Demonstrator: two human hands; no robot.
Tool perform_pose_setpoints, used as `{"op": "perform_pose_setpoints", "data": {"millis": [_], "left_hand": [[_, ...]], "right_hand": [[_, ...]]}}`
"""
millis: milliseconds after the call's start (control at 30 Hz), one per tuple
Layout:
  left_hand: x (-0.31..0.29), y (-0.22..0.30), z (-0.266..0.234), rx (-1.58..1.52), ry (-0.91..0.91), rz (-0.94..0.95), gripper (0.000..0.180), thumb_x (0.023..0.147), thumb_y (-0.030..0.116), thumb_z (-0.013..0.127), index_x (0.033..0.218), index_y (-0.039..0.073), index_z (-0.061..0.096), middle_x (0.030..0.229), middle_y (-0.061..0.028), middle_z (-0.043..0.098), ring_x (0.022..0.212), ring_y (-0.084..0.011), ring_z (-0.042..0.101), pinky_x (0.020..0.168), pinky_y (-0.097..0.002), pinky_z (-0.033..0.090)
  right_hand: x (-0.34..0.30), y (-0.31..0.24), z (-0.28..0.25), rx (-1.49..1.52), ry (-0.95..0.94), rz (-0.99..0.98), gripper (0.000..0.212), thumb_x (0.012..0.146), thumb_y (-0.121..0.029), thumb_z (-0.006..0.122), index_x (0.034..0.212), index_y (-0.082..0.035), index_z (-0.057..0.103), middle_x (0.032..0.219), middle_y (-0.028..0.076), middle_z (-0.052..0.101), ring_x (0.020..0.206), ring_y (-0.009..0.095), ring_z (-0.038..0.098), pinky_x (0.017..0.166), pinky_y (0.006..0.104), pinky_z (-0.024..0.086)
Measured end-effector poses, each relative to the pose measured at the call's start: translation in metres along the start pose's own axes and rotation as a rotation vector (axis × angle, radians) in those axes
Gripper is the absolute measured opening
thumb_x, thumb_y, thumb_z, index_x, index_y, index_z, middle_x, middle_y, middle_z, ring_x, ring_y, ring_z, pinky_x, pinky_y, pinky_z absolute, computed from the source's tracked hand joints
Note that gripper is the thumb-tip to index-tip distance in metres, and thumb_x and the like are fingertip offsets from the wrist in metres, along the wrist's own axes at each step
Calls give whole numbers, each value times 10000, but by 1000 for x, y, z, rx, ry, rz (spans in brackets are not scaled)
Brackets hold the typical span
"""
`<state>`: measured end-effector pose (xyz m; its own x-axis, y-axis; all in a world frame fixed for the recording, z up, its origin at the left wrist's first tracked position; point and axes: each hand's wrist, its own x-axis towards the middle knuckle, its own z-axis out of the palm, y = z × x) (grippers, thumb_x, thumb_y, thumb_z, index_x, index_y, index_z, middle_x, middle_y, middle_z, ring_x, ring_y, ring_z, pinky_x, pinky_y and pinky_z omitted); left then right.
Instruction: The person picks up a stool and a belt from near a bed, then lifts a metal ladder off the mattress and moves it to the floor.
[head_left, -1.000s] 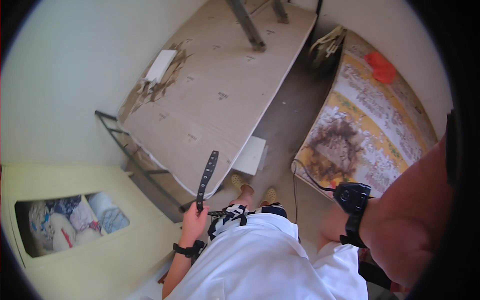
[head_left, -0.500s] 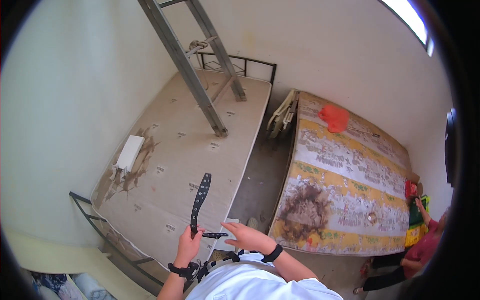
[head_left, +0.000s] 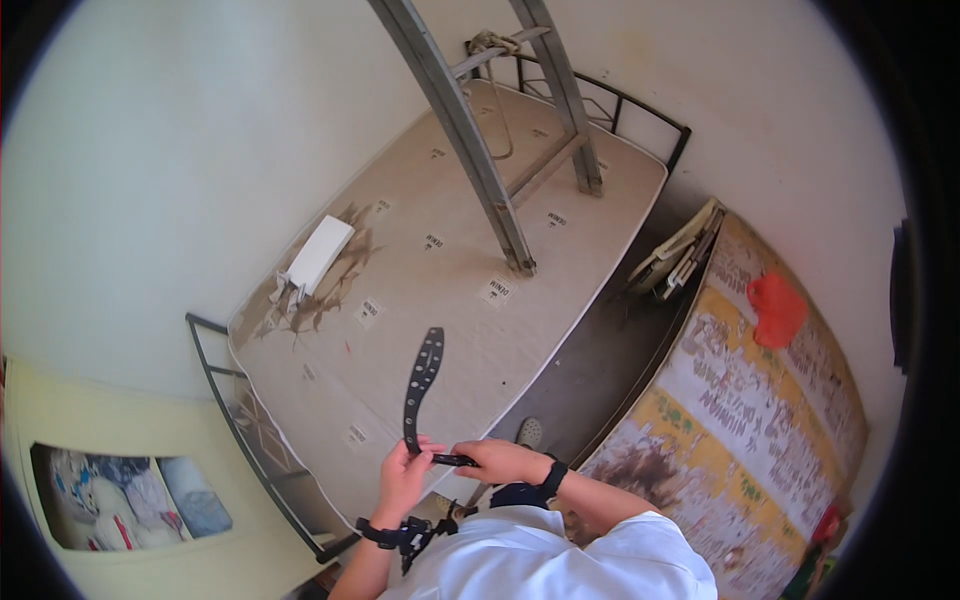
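A black belt with rows of metal eyelets is held in front of my waist. My left hand is closed around its middle, and one length stands up from the fist with its rounded tip over the mattress. The other length runs sideways to my right hand, whose fingers are closed on it at the end. How that end finishes is hidden under the fingers. Dark bands circle both of my wrists.
Ahead lies a stained beige mattress on a black metal bed frame. A metal ladder stands on it, near a white box. At right, a worn patterned mattress carries a red plastic bag. A cream cabinet holds cloth items.
My right hand, apart from the belt with fingers extended before, has closed on its sideways end. The view has swung, bringing the cabinet further in and taking the person at right out.
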<state>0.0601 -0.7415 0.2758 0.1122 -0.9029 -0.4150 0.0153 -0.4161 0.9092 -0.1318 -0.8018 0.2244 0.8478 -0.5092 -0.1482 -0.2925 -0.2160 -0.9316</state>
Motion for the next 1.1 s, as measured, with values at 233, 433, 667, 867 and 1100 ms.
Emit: {"op": "perform_pose_setpoints", "data": {"millis": [233,433,667,867,1100], "left_hand": [[-5,13,20,-242,43,50,309,917,18,406,1220,-40,411,1066,-168,633,995,-233,632,842,-325,526],[-7,-18,6,-342,124,47,216,919,65,430,1125,1,442,1025,-189,615,997,-313,624,858,-412,527],[-18,-36,-7,-116,227,-52,277,946,213,490,1124,0,490,933,-163,618,865,-247,647,779,-348,532],[-51,-83,-77,-176,534,20,278,943,199,477,1108,-23,506,880,-167,613,791,-233,633,722,-320,527],[-70,-63,-78,-100,670,-1,229,944,172,480,1067,-16,524,822,-136,598,755,-215,623,710,-317,525]], "right_hand": [[-4,-13,-26,66,-80,23,375,906,-341,552,1125,-47,472,905,225,611,838,416,589,709,471,456],[0,-5,-8,93,-18,-15,302,945,-310,474,1093,-47,490,842,233,606,822,423,576,709,488,448],[-5,11,15,-149,11,115,327,962,-348,416,1067,-59,530,786,216,618,756,418,591,660,502,457],[6,40,71,-278,-164,159,331,945,-337,427,1074,-88,605,929,192,651,900,386,605,784,470,479],[34,11,100,-334,-310,-130,309,915,-336,475,985,-64,603,845,172,650,821,347,636,701,450,502]]}}
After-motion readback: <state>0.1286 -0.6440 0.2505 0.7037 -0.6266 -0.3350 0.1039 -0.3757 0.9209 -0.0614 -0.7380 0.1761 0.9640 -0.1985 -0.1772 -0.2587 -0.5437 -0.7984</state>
